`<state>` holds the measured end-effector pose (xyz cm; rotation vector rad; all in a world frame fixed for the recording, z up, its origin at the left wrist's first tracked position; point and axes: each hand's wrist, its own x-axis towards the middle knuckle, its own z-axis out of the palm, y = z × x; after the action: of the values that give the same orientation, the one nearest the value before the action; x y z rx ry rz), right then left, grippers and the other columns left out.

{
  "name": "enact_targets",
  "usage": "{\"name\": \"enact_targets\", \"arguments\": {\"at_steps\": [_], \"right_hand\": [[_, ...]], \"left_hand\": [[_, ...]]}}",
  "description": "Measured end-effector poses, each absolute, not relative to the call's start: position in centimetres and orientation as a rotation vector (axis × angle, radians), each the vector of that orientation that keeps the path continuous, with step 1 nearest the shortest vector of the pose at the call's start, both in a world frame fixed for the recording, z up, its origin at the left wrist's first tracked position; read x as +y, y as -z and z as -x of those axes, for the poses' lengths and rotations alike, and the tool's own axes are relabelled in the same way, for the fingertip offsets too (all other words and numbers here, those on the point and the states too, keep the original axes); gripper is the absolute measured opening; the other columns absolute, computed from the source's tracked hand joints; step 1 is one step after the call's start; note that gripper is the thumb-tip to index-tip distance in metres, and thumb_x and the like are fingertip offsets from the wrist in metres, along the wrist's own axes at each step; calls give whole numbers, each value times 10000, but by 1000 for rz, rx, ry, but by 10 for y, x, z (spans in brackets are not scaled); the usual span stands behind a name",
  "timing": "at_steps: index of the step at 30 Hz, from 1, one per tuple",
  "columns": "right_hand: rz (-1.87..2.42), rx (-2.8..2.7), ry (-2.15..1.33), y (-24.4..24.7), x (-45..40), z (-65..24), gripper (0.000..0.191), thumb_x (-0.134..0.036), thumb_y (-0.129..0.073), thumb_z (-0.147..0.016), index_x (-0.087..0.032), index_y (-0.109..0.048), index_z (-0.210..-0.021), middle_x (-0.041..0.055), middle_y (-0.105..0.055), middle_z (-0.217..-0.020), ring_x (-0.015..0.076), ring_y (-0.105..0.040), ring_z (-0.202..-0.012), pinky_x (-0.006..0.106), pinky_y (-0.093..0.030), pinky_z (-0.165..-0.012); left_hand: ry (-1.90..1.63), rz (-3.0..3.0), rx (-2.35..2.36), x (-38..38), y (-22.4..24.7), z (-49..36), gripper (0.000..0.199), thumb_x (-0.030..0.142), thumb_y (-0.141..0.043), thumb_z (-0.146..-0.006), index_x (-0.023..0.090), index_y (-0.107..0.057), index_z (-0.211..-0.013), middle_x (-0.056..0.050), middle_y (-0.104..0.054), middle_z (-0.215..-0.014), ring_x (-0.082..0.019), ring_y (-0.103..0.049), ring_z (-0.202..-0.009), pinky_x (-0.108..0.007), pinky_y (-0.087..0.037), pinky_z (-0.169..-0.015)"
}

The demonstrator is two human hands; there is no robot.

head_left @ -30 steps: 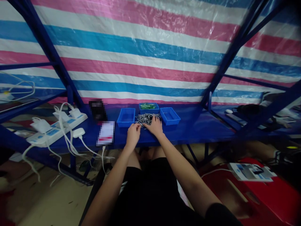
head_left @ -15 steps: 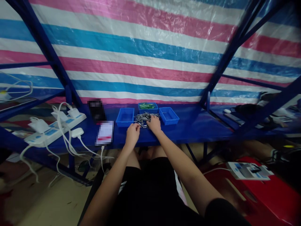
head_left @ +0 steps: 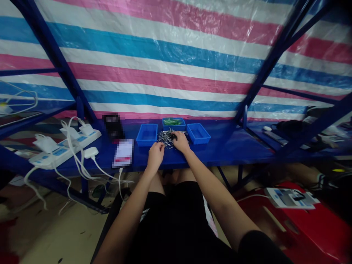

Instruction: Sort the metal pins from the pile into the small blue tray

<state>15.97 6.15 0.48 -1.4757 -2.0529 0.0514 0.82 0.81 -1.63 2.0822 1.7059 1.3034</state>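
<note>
A pile of thin, shiny metal pieces that look like screws or nails (head_left: pixel 166 137) lies on the blue table between small blue trays. At the pile's near left edge is my left hand (head_left: pixel 156 154), its thumb and fingers pinched together; anything between them is too small to name. My right hand (head_left: pixel 181 142) reaches over the right side of the pile with its fingers curled down. A small dark patch shows under those fingertips, and I cannot tell what they grip. Left of the pile stands a blue tray (head_left: pixel 147 144), and to its right another blue tray (head_left: pixel 200 140).
Behind the pile, a third blue tray (head_left: pixel 173 128) holds green material. On the left are a phone (head_left: pixel 123 153) on a cable, a dark pixelated object (head_left: pixel 113 127) and a white power strip (head_left: pixel 66 149) with chargers. Blue frame posts flank the table (head_left: pixel 231 150); a red stool (head_left: pixel 308 227) stands at right.
My right hand has shifted slightly on the pile, and a dark patch now shows by its fingertips. The left hand keeps its pinch at the near edge. The whole view has tilted a little.
</note>
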Motion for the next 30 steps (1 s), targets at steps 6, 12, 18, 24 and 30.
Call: {"name": "enact_targets", "arguments": {"at_steps": [6,12,18,24,30], "right_hand": [[1479,-1802,-7,-7,61,-161,405,-223,-384,-816,-137,-521,-1187,80,-506,-1226,180,-389,-1172,281,-259,-1025],[1586,-1631,34,-2,46,-167,422,-239,-253,-892,-111,-488,-1218,121,-491,-1242,191,-373,-1199,322,-270,-1014],[1775,-1632,-14,7,28,-159,711,-544,-448,-797,-94,-333,-1336,195,-368,-1351,299,-296,-1263,430,-250,-1012],[1891,-1692,-161,1,33,-139,963,-709,-452,-690,-127,-169,-1403,216,-268,-1406,366,-199,-1304,517,-194,-1001],[1902,-1732,-147,1,39,-121,974,-692,-518,-646,-169,-191,-1400,196,-258,-1416,390,-184,-1303,545,-156,-1005]], "left_hand": [[-1319,-2071,1723,9,17,-8,145,194,-477,-827,171,-619,-848,-60,-598,-821,-166,-569,-703,-278,-435,-687],[-1397,-2049,1679,9,17,-7,154,193,-454,-839,173,-606,-859,-63,-597,-840,-168,-575,-742,-283,-445,-723],[-1493,-1966,1665,7,13,-6,158,225,-434,-852,169,-579,-883,-67,-593,-829,-177,-575,-759,-296,-451,-740],[-1535,-1862,1742,7,11,-4,177,236,-425,-854,170,-530,-980,-58,-581,-790,-182,-568,-724,-305,-448,-710],[-1495,-1839,1756,8,10,-3,176,219,-429,-844,175,-509,-994,-57,-581,-795,-189,-569,-727,-306,-443,-700]]}}
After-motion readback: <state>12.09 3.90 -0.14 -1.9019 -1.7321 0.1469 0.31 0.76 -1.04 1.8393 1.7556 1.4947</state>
